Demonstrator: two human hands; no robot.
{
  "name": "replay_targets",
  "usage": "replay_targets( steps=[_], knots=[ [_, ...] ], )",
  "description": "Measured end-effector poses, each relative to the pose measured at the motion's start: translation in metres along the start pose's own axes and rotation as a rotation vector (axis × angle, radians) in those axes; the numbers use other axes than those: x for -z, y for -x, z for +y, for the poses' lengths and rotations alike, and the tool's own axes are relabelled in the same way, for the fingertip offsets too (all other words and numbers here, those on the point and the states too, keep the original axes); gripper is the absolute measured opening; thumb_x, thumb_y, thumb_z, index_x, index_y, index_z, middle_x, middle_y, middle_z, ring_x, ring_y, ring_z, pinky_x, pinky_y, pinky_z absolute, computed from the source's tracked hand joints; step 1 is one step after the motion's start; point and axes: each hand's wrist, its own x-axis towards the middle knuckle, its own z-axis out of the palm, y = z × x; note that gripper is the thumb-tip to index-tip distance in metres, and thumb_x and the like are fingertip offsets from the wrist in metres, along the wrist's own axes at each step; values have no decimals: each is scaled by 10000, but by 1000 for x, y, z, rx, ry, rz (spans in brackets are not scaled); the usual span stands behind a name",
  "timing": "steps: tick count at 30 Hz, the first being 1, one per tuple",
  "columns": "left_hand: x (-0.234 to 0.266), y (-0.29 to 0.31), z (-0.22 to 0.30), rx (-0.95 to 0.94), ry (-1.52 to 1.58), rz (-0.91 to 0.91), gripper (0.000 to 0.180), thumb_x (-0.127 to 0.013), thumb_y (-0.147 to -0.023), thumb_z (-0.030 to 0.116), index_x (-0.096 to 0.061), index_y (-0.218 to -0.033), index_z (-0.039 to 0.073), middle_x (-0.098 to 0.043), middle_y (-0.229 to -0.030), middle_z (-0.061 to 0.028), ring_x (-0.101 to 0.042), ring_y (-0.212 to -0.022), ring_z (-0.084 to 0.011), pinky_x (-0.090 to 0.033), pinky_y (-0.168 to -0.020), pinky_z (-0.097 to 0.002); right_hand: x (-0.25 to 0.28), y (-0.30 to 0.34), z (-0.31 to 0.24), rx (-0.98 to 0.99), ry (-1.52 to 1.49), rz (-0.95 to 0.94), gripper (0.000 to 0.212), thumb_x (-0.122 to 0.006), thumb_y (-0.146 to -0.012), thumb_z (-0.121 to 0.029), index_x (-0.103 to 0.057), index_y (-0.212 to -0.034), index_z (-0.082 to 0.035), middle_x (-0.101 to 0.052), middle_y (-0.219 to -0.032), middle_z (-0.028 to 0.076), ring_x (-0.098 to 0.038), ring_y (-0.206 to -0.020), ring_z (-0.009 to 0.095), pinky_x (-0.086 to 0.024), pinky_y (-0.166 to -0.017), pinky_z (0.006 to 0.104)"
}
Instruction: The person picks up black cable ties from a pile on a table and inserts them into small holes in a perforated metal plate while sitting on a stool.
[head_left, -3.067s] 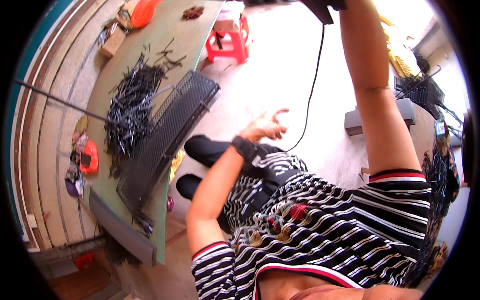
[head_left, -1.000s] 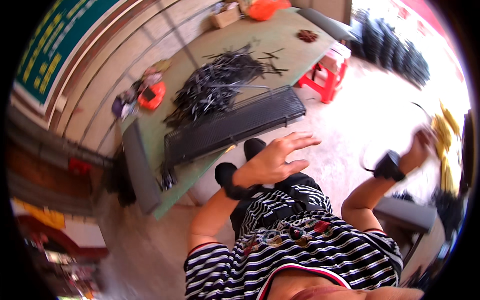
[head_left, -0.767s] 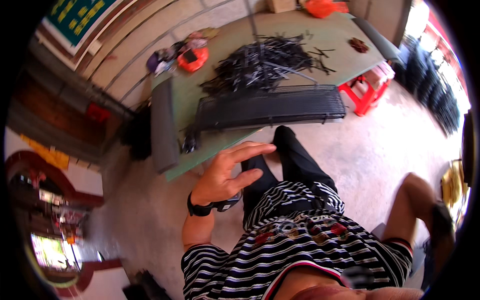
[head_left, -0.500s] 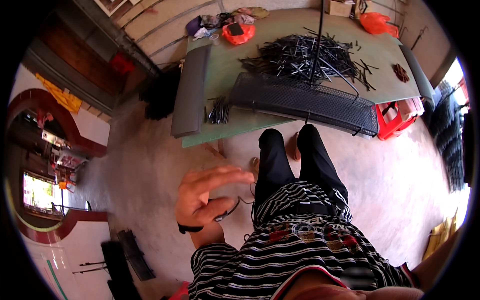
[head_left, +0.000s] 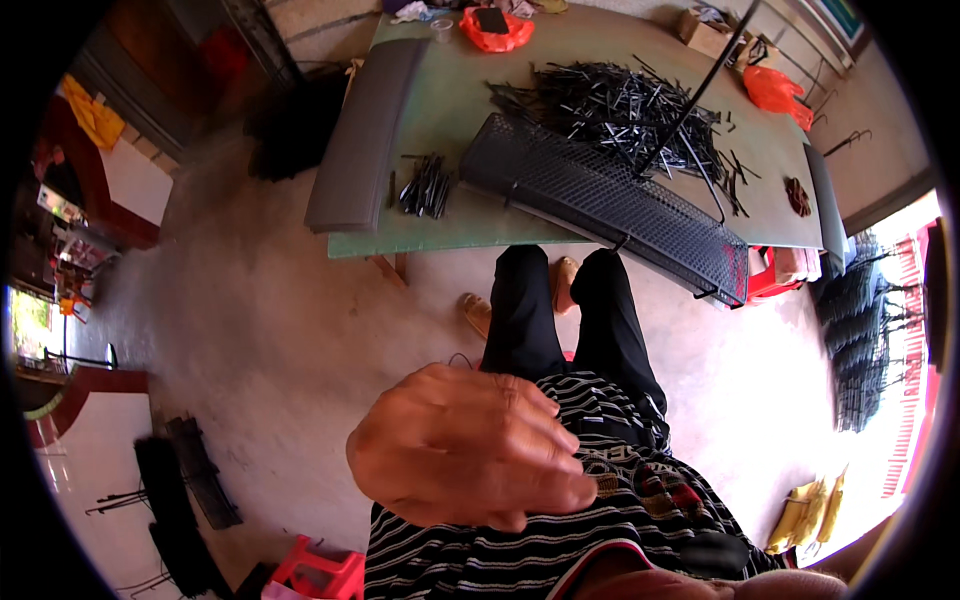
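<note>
My left hand (head_left: 465, 450) is raised in front of my striped shirt, its back to the view and its fingers loosely bent but extended to the right. Nothing shows in it, though the palm side is hidden. My right hand is out of view; only part of that arm shows at the lower right rim. Ahead, a long black perforated metal rack (head_left: 610, 215) lies slanting across the near edge of the green table (head_left: 450, 90), with thin black rods rising from it. Behind it is a large heap of short black strips (head_left: 620, 110). A smaller bunch of strips (head_left: 427, 188) lies to its left.
A grey sheet (head_left: 365, 140) covers the table's left end. Red plastic bags (head_left: 497, 32) and a cardboard box (head_left: 705, 30) sit farther back. A red stool (head_left: 315, 570) stands at the lower left, near black racks (head_left: 205, 475). More black racks (head_left: 865, 340) are stacked at the right.
My left hand has turned its back to the view and moved right and down, nearer my shirt. The view has shifted, so the table sits higher and tilted.
</note>
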Motion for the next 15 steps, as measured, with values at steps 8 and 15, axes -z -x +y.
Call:
replay_targets(
  steps=[8,15],
  knots=[
    [-13,20,-4,-355,290,97,632,-681,-788,202,-357,-1329,257,-652,-855,-197,-661,-712,-342,-544,-662,-439,88,-35,-111,336,418,-184,138,-613,-750,-107,-539,-721,7,-554,-651,139,-562,-629,322,-463,-616,383],
    [11,61,39,-885,815,1087,712,-541,-826,72,-139,-1411,120,-575,-1047,-75,-605,-701,-107,-501,-595,-226,139,-18,-247,678,761,-449,163,-636,-728,-125,-542,-684,0,-554,-625,148,-564,-616,349,-462,-608,404]
  ],
)
